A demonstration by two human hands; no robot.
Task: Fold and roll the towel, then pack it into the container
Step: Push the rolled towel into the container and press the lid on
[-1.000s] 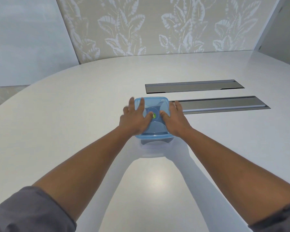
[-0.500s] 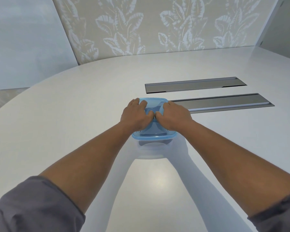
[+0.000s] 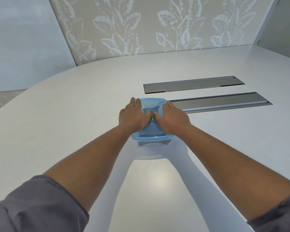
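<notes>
A square container with a translucent blue lid (image 3: 151,137) stands on the white table (image 3: 70,118) just ahead of me. My left hand (image 3: 132,118) lies flat on the lid's left half, its fingers reaching the far rim. My right hand (image 3: 172,120) lies flat on the right half. Both thumbs meet at the lid's centre beside a small green sticker (image 3: 152,117). A greyish shape shows dimly through the lid; I cannot tell whether it is the towel.
Two long grey recessed panels are set into the tabletop, one (image 3: 221,102) right behind the container and one (image 3: 193,84) farther back. A leaf-patterned wall (image 3: 157,27) stands beyond the table's curved far edge.
Both hands stayed on the lid. Their fingers curled in half a second ago and now lie flatter and more spread, the left fingers reaching the far rim again.
</notes>
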